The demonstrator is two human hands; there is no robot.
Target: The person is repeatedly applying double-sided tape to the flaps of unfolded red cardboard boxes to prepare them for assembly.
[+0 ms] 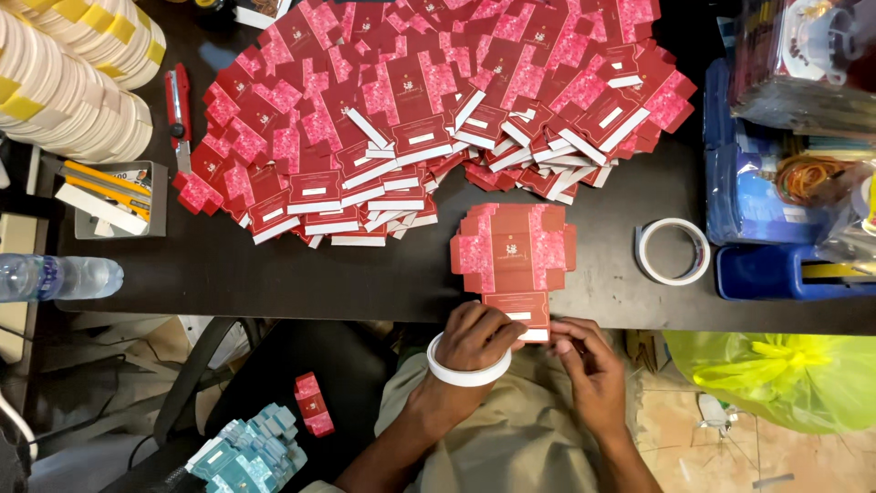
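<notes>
Both hands pinch near flap of flat red box blank (513,256)

Blank's long axis runs near-far, lying far of hands at surface (274,274) edge; left hand (476,336) & right hand (584,365) equally close, gripping white strip end.

Box cutter (177,108): red, lying on the counter (274,274) left of the flat cartons.
Water bottle (57,277): clear, on its side at the left edge.
Yellow bag (785,379): crumpled, lower right.
Blue bin (776,269): at right, holding supplies.
Teal cartons (248,449): stacked below the counter.
</notes>
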